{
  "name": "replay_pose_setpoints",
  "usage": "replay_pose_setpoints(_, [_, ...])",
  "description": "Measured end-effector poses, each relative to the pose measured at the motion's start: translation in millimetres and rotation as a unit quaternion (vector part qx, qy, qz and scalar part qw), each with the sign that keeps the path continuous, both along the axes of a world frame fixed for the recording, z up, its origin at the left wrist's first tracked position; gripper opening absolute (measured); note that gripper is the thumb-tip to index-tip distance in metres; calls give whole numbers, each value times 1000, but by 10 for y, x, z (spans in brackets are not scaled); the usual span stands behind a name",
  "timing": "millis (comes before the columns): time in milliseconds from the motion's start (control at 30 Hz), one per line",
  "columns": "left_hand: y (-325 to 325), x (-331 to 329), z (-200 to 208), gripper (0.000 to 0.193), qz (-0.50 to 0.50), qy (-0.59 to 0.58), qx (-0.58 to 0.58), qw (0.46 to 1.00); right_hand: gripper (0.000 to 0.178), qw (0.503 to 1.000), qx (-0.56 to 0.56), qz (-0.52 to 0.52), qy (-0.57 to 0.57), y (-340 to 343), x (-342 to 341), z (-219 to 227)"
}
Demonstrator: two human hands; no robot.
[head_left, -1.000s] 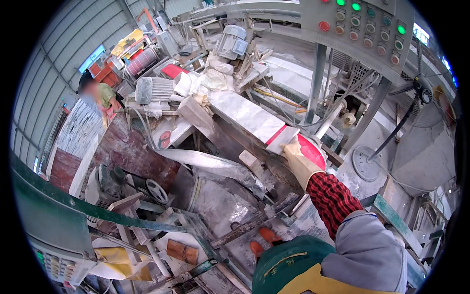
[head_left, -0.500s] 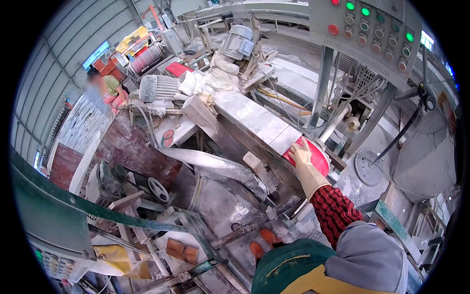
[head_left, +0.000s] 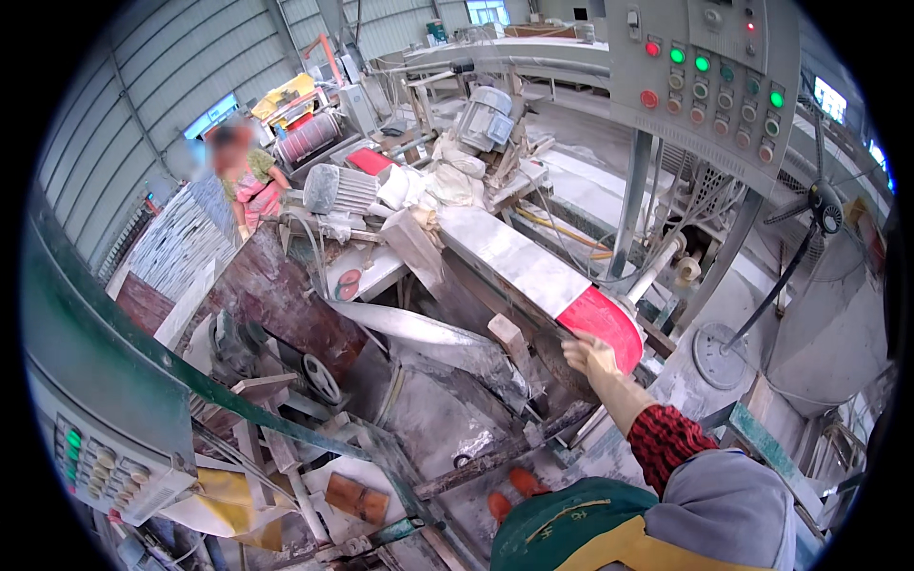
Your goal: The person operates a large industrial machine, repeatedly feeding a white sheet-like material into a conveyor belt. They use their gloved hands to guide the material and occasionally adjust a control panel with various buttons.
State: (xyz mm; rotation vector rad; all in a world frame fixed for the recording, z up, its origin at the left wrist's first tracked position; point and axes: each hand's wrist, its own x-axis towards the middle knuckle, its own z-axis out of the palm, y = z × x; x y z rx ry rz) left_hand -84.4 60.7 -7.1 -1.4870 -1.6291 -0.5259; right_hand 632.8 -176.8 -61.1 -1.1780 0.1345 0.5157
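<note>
My right hand [head_left: 592, 359], in a cream rubber glove under a red-and-black checked sleeve, is at the near edge of a conveyor's red belt end [head_left: 605, 322]. Its fingers are bunched and point left, just off the belt. Beside the fingertips is a dark, blurred surface; whether they grip part of it cannot be made out. Pale flat slabs [head_left: 519, 249] lie in a row on the belt, their near end bordering the bare red part. My left hand is out of view.
A grey control panel [head_left: 709, 86] with lit buttons stands at upper right, and another panel [head_left: 109, 466] at lower left. A motor [head_left: 486, 119] sits beyond the belt. At far left a co-worker [head_left: 252, 186] stands near stacked strips [head_left: 176, 238]. A fan [head_left: 824, 205] is at right.
My right hand has come off the red belt to its near edge, its spread fingers now bunched. The slabs sit farther up, baring more red belt. The co-worker has straightened up. My view has shifted.
</note>
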Motion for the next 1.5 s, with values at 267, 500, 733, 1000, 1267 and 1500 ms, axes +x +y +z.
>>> replay_pose_setpoints(267, [237,-225,151,76,234,-216,-258,912,42,986,-159,46,22,-582,-676,-277])
replay_pose_setpoints(500, [288,-333,-10,40,210,-27,-48,976,39,971,-205,123,23,-332,-748,-220])
replay_pose_setpoints(733, [-34,-136,-2,47,141,-125,-127,974,38,965,-143,207,72,27,-1060,-371])
replay_pose_setpoints(1000, [-517,617,-201,43,-181,-174,-108,962,39,882,136,335,301,344,-1459,-1242])
replay_pose_setpoints(1267, [-351,2864,-8,52,-473,-481,-348,651,48,851,86,506,111,1247,-2195,-338])
replay_pose_setpoints(1500, [-752,4208,726,69,-703,-227,-410,535,67,959,137,212,-128,1015,-1780,458])
